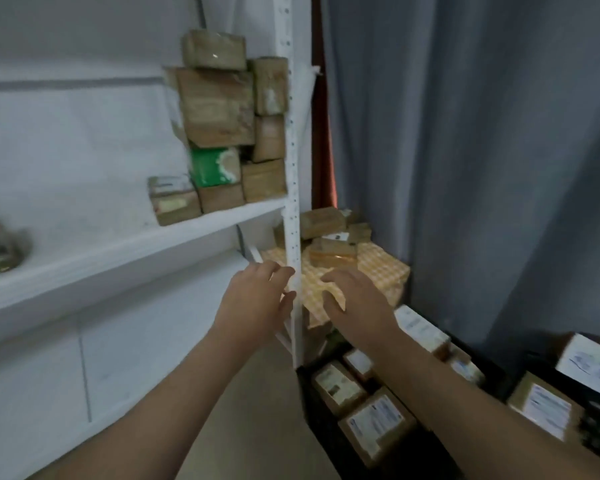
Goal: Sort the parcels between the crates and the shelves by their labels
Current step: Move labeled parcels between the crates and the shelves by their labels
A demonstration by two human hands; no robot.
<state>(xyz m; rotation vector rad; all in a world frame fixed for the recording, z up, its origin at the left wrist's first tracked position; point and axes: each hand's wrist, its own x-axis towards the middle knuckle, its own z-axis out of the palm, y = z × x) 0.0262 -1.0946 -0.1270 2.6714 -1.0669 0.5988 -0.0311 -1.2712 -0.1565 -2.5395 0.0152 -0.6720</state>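
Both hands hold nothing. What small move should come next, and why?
Probably the right hand should reach forward to the brown cardboard parcel on the yellow checked cloth: it lies just ahead of that open hand, and the left hand is also open and empty.

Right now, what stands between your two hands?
The white shelf post, seen in the head view. The left hand is right beside it; the right hand hovers on its other side.

Head-worn view, forward and down, close to shelves (pixel 118 258) and crate (pixel 318 443).
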